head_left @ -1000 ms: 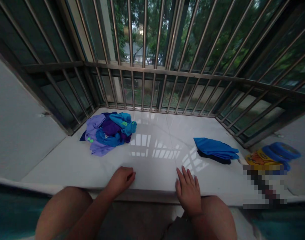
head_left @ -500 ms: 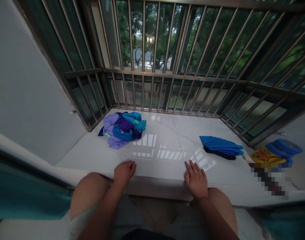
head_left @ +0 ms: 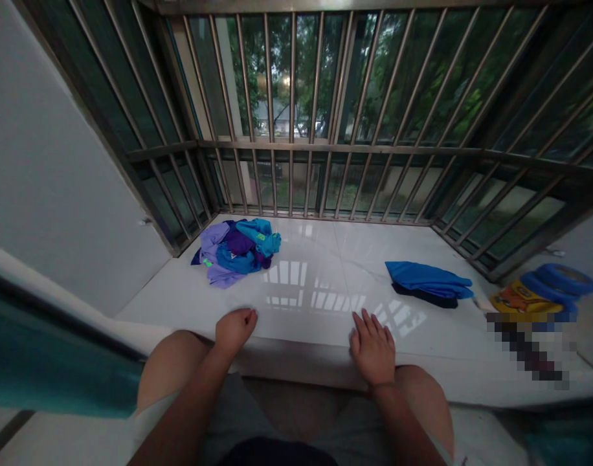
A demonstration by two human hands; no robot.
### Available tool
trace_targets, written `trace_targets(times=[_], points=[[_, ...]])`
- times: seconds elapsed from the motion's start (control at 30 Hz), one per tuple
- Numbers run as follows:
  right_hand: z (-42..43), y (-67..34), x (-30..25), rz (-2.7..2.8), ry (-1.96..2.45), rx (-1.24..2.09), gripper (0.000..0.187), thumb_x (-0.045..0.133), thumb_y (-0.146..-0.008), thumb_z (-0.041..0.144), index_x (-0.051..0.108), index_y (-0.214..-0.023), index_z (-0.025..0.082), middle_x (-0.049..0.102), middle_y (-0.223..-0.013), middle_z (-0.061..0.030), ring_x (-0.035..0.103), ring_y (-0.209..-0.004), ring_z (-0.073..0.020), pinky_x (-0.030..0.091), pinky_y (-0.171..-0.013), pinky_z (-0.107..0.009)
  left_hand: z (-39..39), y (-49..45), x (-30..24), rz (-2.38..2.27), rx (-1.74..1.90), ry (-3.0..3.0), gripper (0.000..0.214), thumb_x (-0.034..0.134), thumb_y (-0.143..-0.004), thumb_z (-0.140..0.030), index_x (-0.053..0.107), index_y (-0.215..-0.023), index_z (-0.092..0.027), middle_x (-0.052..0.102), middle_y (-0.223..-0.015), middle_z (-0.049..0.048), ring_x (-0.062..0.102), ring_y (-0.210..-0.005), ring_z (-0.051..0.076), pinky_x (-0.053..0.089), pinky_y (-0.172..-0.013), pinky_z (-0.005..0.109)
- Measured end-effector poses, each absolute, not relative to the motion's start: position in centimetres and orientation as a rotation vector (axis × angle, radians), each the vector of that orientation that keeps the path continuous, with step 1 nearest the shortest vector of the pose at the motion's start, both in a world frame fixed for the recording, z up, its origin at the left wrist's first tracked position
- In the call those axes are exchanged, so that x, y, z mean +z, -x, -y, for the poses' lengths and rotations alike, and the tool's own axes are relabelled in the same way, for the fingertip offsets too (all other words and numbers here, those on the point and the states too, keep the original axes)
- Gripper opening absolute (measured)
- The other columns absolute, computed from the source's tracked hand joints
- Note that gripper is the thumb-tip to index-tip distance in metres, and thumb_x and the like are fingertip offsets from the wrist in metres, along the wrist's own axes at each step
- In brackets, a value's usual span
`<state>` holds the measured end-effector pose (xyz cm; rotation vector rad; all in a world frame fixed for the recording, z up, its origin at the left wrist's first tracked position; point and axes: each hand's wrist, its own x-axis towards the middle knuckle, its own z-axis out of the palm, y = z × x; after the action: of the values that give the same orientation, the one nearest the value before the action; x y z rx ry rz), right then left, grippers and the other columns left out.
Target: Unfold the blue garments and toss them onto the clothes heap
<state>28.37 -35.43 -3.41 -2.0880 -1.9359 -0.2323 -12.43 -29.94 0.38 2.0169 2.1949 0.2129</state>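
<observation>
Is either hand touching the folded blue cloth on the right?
No, both the left hand and right hand rest on the ledge edge, apart from the folded blue cloth.

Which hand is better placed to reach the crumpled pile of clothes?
Probably the left hand: it rests on the sill's edge, nearer the crumpled clothes. The right hand lies flat, closer to the folded blue clothes.
</observation>
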Motion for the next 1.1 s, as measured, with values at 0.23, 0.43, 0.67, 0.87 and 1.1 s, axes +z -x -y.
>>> trace_targets(times=[0.23,0.43,0.67,0.87,1.1], points=[[35.4,-28.8,-4.2,1.912,2.039,-0.214,0.059,0.039,-0.111,0.034,0.071,-0.159,0.022,0.057,-0.174,-0.0114,0.054,-0.161,-0.0357,0.034,-0.134,-0.06,30.0,11.9,0.9,-2.213,0.185,-1.961,0.049,0.044,-0.114,-0.047,0.079,-0.087,-0.026,0.084,-0.097,0.0064,0.073,-0.089,0.024,0.029,-0.068,0.031],[35.2,-29.7,-4.7,1.947,2.029,-0.186,0.06,0.039,-0.111,0.038,0.071,-0.159,0.021,0.06,-0.171,-0.0118,0.055,-0.16,-0.0362,0.037,-0.133,-0.06,30.7,12.1,-1.6,-2.221,0.43,-2.096,0.049,0.04,-0.114,-0.041,0.077,-0.085,-0.025,0.082,-0.096,0.009,0.073,-0.093,0.025,0.044,-0.08,0.033],[35.1,-30.1,-5.0,1.939,2.038,-0.17,0.06,0.038,-0.111,0.043,0.071,-0.157,0.024,0.062,-0.17,-0.0115,0.056,-0.159,-0.0361,0.042,-0.13,-0.06,30.8,12.8,-2.6,-2.105,0.462,-2.165,0.05,0.041,-0.113,-0.041,0.076,-0.081,-0.026,0.081,-0.091,0.0115,0.074,-0.096,0.028,0.049,-0.091,0.038],[32.6,-32.4,-3.4,1.852,1.935,-0.057,0.052,0.046,-0.105,0.049,0.085,-0.125,0.021,0.083,-0.135,-0.0158,0.076,-0.125,-0.0358,0.057,-0.113,-0.052,30.8,13.2,-4.0,-2.017,0.49,-2.303,0.048,0.046,-0.113,-0.036,0.077,-0.079,-0.025,0.078,-0.085,0.0123,0.074,-0.09,0.029,0.049,-0.087,0.041],[25.3,-36.6,4.3,1.513,2.014,-0.575,0.061,0.053,-0.106,0.051,0.07,-0.151,0.014,0.046,-0.176,-0.0289,0.04,-0.161,-0.0516,0.042,-0.119,-0.07,30.9,13.2,-5.1,-1.95,0.949,-2.513,0.041,0.059,-0.108,-0.025,0.072,-0.07,-0.023,0.072,-0.07,0.0055,0.066,-0.073,0.021,0.04,-0.075,0.036]])
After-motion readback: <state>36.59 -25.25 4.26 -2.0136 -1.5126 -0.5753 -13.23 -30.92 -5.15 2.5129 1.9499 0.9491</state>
